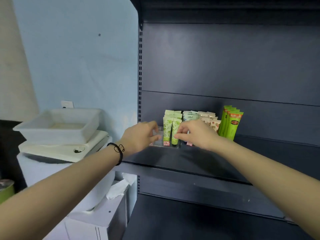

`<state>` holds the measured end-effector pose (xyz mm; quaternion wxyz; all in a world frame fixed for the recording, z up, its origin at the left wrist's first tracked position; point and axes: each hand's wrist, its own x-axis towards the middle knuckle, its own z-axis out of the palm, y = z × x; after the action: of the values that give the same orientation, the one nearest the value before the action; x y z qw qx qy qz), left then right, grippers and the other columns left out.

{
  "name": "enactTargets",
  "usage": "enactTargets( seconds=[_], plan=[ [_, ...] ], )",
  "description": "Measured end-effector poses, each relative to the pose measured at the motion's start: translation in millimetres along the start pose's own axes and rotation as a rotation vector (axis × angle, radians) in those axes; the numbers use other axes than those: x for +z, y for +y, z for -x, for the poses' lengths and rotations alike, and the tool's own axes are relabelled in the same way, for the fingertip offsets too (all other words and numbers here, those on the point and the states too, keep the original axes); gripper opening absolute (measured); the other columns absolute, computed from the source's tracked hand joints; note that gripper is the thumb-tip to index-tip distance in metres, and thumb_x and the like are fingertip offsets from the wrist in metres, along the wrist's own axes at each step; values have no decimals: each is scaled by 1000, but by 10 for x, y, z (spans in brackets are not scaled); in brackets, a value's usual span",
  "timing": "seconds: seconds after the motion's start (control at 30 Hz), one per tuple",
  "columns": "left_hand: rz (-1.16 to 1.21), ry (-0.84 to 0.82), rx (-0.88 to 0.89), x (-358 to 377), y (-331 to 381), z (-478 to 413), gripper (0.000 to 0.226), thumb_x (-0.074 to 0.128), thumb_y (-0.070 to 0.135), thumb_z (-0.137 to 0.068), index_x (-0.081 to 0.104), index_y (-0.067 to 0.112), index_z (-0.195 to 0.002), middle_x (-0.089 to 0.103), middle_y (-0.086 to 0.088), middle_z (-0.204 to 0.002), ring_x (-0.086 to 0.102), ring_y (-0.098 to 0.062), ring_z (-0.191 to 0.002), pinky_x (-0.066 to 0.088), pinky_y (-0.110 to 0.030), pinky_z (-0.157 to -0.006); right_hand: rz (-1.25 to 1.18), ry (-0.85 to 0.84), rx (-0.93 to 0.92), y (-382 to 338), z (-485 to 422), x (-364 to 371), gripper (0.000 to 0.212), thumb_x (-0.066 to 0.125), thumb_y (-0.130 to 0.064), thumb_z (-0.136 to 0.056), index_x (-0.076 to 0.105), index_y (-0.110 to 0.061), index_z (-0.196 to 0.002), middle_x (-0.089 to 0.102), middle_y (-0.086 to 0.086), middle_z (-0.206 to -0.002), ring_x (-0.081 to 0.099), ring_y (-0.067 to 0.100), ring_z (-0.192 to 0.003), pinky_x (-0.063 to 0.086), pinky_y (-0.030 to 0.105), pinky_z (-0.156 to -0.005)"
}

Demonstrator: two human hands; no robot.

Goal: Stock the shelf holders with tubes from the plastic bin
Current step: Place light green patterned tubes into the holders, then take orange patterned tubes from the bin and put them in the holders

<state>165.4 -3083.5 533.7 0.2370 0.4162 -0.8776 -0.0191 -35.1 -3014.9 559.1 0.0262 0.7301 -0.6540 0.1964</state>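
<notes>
Head view: pinches front green tube [175,135] with right hand [195,134] at holder [157,135] on shelf [190,158], grips holder's edge with left hand [140,135]; looks nearly done, rows [190,116] full, bin [57,125] seemingly empty.

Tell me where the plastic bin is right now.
Head view, left side: the white plastic bin sits on a white device beside the dark shelf unit, left of the person's left hand.

Matt dark metal shelf [225,163], glossy tubes [167,129], translucent white plastic bin [57,129]
</notes>
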Motion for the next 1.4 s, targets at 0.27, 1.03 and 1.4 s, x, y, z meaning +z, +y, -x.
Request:
enactTargets(
  seconds=[0.27, 1.03, 1.4],
  plan=[
    [-79, -215, 25, 675, 224, 1464, 28, 51, 54, -88, 53, 28, -99, 56, 13, -87, 49, -9, -81, 39, -27, -64, -13, -526, -158, -134, 1082, 778, 33, 59, -62, -82, 63, -30, -80, 60, -11, -73, 54, 1, -65, 49, 34, -72],
    [342, -1040, -659, 5430, 374, 4486, 38, 59, 52, -84, 61, 19, -103, 64, -1, -111, 58, -23, -107, 48, -37, -88, -303, -1083, 282, 1309, 3756, 5293, 38, 67, -43, -85, 67, -7, -96, 65, 10, -88, 59, 15, -81, 41, 30, -73],
    [561, -713, -1241, 6822, 243, 5079, 46, 69, 27, -84, 50, 15, -125, 60, -4, -118, 59, -17, -93, 51, -25, -72, -335, -1041, 751, 1915, 4790, 6763, 47, 70, -38, -83, 59, -8, -117, 63, 6, -108, 56, 17, -91, 39, 26, -75]
  ],
)
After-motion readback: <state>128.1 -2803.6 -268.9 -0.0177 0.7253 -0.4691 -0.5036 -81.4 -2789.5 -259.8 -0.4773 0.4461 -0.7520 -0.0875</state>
